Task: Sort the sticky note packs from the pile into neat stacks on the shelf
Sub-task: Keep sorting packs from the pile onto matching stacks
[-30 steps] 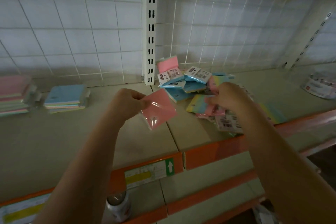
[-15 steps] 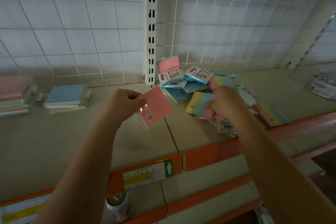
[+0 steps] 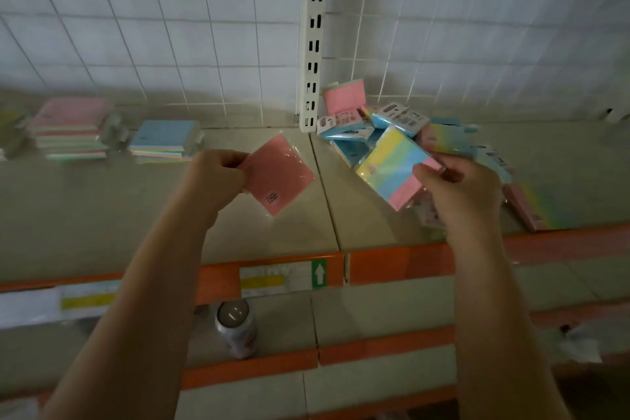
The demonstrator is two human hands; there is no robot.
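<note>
Head view: left hand (image 3: 218, 177) pinches a pink pack (image 3: 278, 174) by its corner above the shelf (image 3: 102, 215), right hand (image 3: 460, 191) grips a striped pack (image 3: 392, 170) over the pile (image 3: 375, 133) by the shelf's back edge. Such slight corner holds on slick wrap could let either pack slip, perhaps off the front edge.

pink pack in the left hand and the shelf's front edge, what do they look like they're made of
The pink square sticky note pack in the left hand looks like paper in glossy clear film: glare streaks its face and a see-through edge juts past the pink. The orange shelf front rail looks like painted metal, smooth and evenly coloured, though plastic cannot be ruled out.
</note>
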